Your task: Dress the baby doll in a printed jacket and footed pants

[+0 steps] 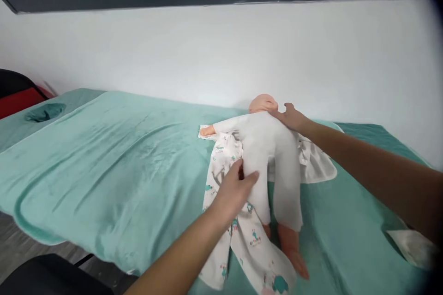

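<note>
A baby doll (pixel 266 156) in a plain white bodysuit lies on a teal-covered table (pixel 114 166), head toward the wall. Under it is spread an open white printed sleepsuit (pixel 249 244), its legs trailing toward the near edge. My left hand (pixel 235 189) rests on the doll's hip and upper leg, fingers curled against the white cloth beside the sleepsuit. My right hand (pixel 290 117) lies at the doll's shoulder and neck, fingers pressed flat against it just below the head (pixel 263 103).
A white wall runs behind the table. A red and black seat (pixel 17 94) stands at the far left. A pale folded cloth (pixel 413 246) lies at the right edge. A dark chair (pixel 51 276) sits below the near edge.
</note>
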